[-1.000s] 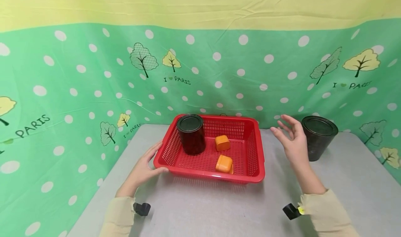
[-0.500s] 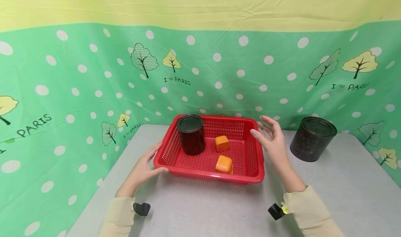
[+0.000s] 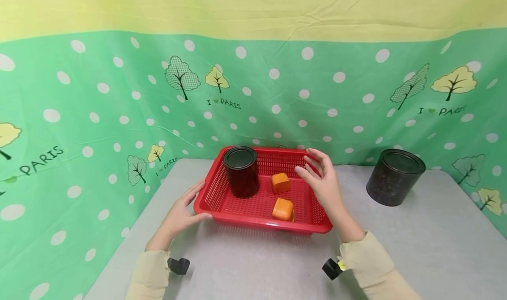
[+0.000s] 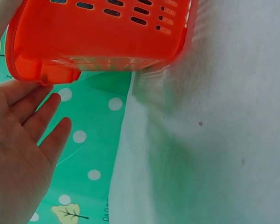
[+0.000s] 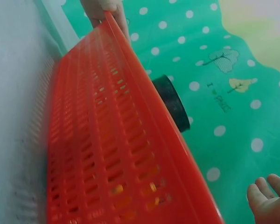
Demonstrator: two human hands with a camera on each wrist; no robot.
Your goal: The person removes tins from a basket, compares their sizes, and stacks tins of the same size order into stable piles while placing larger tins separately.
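A red plastic basket (image 3: 269, 222) with slotted walls stands on the grey table. My left hand (image 3: 180, 214) holds its near left corner, thumb over the front rim and fingers along the left side. In the left wrist view, the fingers (image 4: 42, 116) extend beneath the basket's rim. My right hand (image 3: 325, 185) hovers over the basket's right end, fingers spread and slightly bent, holding nothing. Inside the basket a black lidded can (image 3: 242, 174) stands at the left. Two small rounded orange pieces, one behind (image 3: 280, 183) and one in front (image 3: 283, 209), lie right of it.
A wider black can (image 3: 395, 177) with a lid stands on the table (image 3: 253, 264) at the right, apart from the basket. Behind the table hangs a green and yellow printed cloth (image 3: 253, 71). Small black devices sit on both wrists.
My right hand has moved left, from beside the wider black can to above the basket's right end. The left hand, the basket and its contents stay in place.
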